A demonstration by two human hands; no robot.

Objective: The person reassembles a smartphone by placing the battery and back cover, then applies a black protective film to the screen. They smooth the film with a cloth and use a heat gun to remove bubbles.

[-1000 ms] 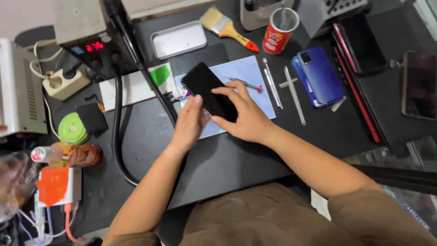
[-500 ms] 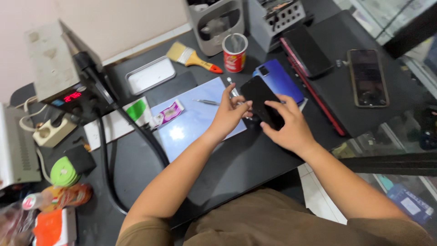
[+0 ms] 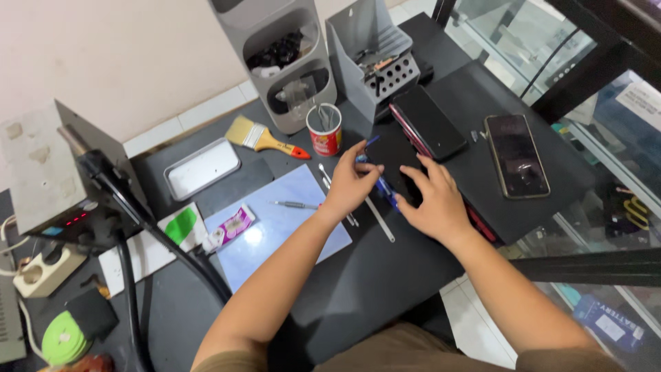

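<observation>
A black phone lies on top of a blue phone, of which only the left edge shows. My left hand grips the black phone's left edge with thumb and fingers. My right hand lies over its near right part, fingers spread and pressing on it. Both hands sit to the right of the light blue work mat.
Thin metal tools and a screwdriver lie by the mat. A red can, a brush, a metal tray and grey organisers stand behind. Two more phones lie right. A heat station and its hose are left.
Both hands carried the black phone from the blue mat rightwards and onto the blue phone. My view swung right with them.
</observation>
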